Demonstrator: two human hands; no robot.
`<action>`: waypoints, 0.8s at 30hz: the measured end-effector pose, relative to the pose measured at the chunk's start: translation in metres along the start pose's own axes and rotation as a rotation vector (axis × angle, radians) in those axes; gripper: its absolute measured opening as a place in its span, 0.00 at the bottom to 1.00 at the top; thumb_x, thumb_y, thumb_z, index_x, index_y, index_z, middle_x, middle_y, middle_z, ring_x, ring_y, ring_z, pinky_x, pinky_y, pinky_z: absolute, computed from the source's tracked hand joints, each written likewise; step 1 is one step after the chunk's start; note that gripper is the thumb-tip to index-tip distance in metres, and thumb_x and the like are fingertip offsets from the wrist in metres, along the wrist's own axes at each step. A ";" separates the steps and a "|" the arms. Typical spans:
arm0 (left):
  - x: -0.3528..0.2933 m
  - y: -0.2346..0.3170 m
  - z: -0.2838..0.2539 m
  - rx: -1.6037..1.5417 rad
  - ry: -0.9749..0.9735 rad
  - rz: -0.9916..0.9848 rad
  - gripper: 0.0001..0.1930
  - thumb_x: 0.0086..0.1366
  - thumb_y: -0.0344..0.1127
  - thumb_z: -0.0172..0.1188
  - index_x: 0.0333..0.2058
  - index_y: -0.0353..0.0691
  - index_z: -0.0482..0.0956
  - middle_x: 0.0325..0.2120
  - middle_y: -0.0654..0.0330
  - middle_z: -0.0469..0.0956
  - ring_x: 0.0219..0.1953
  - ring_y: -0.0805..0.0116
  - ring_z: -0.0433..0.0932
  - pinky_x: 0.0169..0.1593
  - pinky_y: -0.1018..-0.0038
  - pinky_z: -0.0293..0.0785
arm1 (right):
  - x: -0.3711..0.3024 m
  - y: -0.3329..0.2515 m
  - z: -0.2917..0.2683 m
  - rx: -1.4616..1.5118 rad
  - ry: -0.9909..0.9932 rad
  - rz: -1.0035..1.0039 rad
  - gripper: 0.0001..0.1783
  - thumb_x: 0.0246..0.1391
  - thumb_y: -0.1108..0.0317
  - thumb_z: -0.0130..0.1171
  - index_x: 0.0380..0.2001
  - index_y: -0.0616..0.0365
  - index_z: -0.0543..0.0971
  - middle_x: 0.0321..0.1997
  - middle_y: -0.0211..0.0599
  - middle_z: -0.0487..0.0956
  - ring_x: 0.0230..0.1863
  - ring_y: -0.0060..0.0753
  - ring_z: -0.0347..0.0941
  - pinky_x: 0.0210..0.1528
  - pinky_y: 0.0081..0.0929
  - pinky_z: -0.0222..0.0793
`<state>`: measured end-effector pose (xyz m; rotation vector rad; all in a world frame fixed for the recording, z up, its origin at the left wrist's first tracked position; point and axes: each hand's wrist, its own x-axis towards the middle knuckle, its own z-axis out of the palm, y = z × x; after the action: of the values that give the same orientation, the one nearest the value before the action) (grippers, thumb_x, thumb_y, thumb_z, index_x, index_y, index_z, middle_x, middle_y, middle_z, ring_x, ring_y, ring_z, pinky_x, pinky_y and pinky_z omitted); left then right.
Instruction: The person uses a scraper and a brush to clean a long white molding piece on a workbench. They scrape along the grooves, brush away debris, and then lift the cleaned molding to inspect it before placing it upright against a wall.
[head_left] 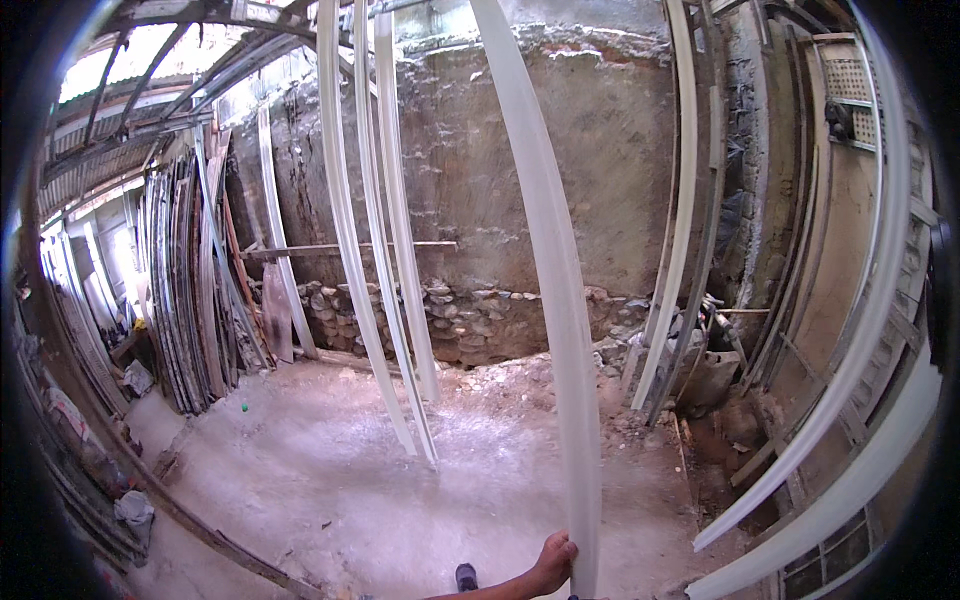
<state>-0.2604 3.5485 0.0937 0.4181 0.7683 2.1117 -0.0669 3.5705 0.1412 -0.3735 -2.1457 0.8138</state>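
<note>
A long pale board [560,270] stands nearly upright in front of me, running from the top of the view down past the lower edge. My left hand [553,563] reaches in from below and closes on the board's left edge, near its lower visible part. The thumb side and curled fingers show; the fingertips behind the board are hidden. The board's bottom end lies out of the picture. I cannot see my right hand.
Three pale boards [385,260] stand upright ahead on the dusty floor [330,510]. More boards [770,470] lean at the right. Dark planks [185,280] are stacked at the left. Behind are a rough wall [620,170] and stones [470,318]. My shoe [466,576] shows below.
</note>
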 end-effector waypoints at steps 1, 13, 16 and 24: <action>0.020 0.010 -0.017 0.004 0.013 -0.014 0.32 0.57 0.57 0.69 0.49 0.37 0.73 0.38 0.63 0.78 0.41 0.70 0.77 0.46 0.70 0.74 | 0.018 0.007 0.022 -0.073 -0.014 0.005 0.08 0.55 0.70 0.64 0.26 0.58 0.76 0.23 0.47 0.74 0.23 0.53 0.71 0.23 0.42 0.66; 0.266 0.216 -0.167 0.024 0.037 -0.022 0.30 0.58 0.57 0.67 0.48 0.38 0.73 0.37 0.64 0.78 0.40 0.71 0.77 0.44 0.70 0.75 | 0.229 0.078 0.282 -0.167 0.049 -0.138 0.07 0.47 0.74 0.64 0.33 0.58 0.81 0.24 0.46 0.77 0.24 0.52 0.74 0.25 0.42 0.69; 0.326 0.261 -0.204 0.045 0.041 -0.020 0.30 0.59 0.57 0.66 0.48 0.38 0.73 0.37 0.65 0.78 0.40 0.71 0.77 0.43 0.70 0.76 | 0.318 0.055 0.326 -0.189 0.096 -0.227 0.11 0.45 0.76 0.66 0.35 0.60 0.82 0.24 0.46 0.77 0.21 0.48 0.73 0.22 0.41 0.68; 0.525 0.391 -0.256 0.075 -0.055 0.036 0.31 0.59 0.59 0.64 0.48 0.38 0.73 0.36 0.65 0.78 0.38 0.71 0.78 0.41 0.71 0.76 | 0.509 0.115 0.470 -0.109 0.173 -0.151 0.15 0.48 0.74 0.65 0.42 0.58 0.82 0.36 0.45 0.81 0.27 0.45 0.78 0.25 0.37 0.71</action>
<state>-0.9448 3.6891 0.1684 0.5319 0.8149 2.1002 -0.7544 3.7133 0.1343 -0.3204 -2.0332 0.5603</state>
